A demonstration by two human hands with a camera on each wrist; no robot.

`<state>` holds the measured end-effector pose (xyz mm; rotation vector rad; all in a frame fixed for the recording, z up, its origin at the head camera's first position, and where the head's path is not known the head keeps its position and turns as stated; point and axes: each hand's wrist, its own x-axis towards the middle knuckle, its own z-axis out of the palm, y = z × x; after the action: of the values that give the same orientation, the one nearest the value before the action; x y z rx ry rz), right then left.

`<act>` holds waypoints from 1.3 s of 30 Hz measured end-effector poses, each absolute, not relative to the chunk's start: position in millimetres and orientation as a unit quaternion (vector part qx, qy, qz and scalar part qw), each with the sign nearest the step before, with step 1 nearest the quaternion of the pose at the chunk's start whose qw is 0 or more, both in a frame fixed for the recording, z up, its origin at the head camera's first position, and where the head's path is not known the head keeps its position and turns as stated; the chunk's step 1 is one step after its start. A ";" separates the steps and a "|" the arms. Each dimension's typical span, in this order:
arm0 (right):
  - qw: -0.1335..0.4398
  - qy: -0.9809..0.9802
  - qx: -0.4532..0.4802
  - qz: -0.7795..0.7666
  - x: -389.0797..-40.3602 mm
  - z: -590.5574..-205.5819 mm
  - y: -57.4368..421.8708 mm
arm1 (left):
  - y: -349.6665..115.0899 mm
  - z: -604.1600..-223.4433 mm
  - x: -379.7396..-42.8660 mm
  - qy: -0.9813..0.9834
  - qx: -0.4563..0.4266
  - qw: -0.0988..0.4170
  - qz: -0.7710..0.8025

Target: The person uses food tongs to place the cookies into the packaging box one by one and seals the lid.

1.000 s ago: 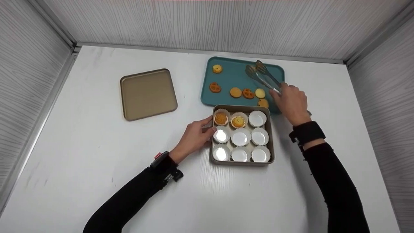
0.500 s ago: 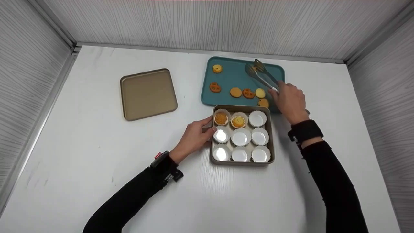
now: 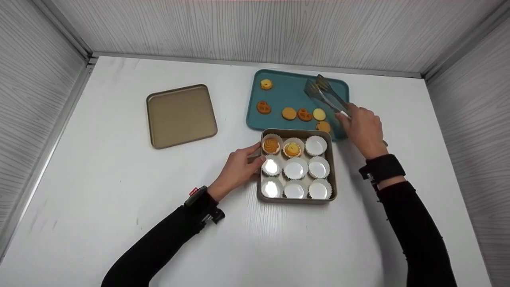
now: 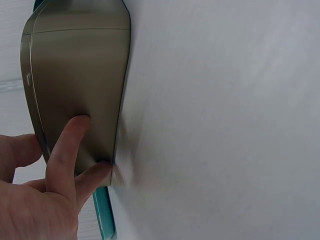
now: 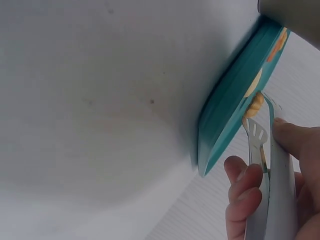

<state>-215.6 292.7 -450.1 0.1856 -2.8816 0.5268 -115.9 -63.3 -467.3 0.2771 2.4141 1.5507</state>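
My left hand (image 3: 240, 166) holds the left wall of a square gold-brown tin (image 3: 295, 200). Its thumb sits at the rim; the other fingers press the outer wall (image 4: 80, 60). White paper cups (image 3: 295, 169) line the tin in three rows of three. Two back cups hold a swirled cookie (image 3: 271, 146) and a yellow cookie (image 3: 292, 149). Over the teal tray (image 3: 255, 93), my right hand (image 3: 364, 129) grips tongs (image 5: 282, 185) with slotted heads. A small golden cookie (image 5: 255, 105) lies between the tong tips in the right wrist view.
Several cookies lie on the tray, including pretzel shapes (image 3: 263, 107) and round biscuits (image 3: 289, 113). Farther left, a shallow gold-brown lid or tray (image 3: 181, 116) rests on the white table (image 3: 119, 199). Panel walls (image 3: 255, 32) border the back and sides.
My right hand and the tongs have shifted slightly right and toward me since half a second ago. My left hand and the tin stay in place.
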 end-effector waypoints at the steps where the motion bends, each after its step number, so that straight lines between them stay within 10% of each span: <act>1: 0.100 -0.976 0.061 0.181 -214.3 -449.6 293.5 | -63.3 -467.5 -115.9 0.831 0.095 0.130 0.533; 39: 0.118 -0.956 0.131 0.234 -100.5 -421.6 318.9 | -63.7 -466.9 -116.4 0.838 0.092 0.130 0.523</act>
<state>-100.5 318.9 -421.6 0.3817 -2.7966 0.6833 -116.4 -63.7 -466.9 0.2663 2.4345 1.5189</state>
